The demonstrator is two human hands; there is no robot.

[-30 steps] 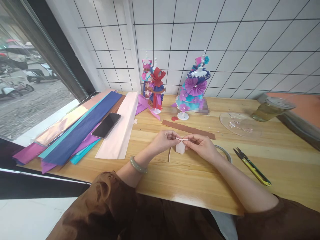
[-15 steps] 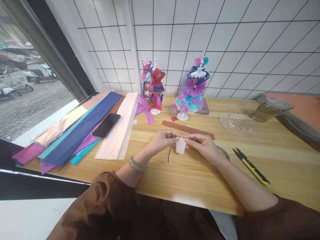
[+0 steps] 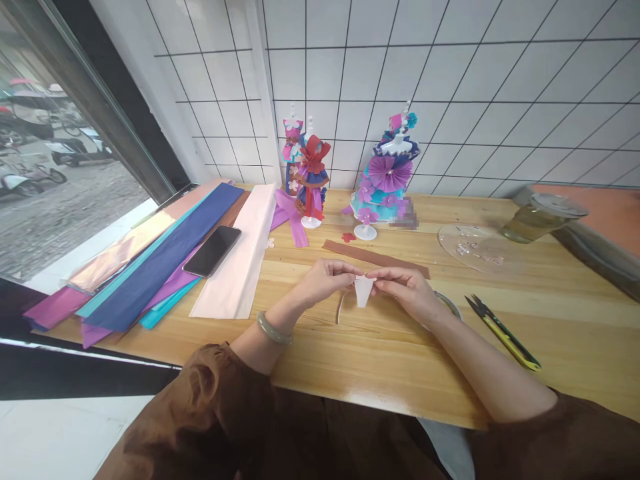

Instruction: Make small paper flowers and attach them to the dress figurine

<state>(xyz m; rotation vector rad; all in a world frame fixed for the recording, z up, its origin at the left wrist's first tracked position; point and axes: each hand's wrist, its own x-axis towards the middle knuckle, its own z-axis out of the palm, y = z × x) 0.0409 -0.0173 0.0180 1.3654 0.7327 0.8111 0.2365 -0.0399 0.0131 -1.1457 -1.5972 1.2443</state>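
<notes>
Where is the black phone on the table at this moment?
In the head view, the black phone lies left of the hands, on the coloured paper sheets, beside the pale pink sheet.

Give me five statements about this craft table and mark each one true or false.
1. Both hands pinch the small pale paper piece between them. True: the left hand and right hand hold it by its top edge.
2. The phone lies on the bare wood. False: it rests on the stacked paper sheets.
3. The snips lie on the table to the right of the right hand. True.
4. The brown paper strip lies between the hands and the paper-dress figures. True.
5. The left wrist is bare. False: it wears a green bangle.
</notes>
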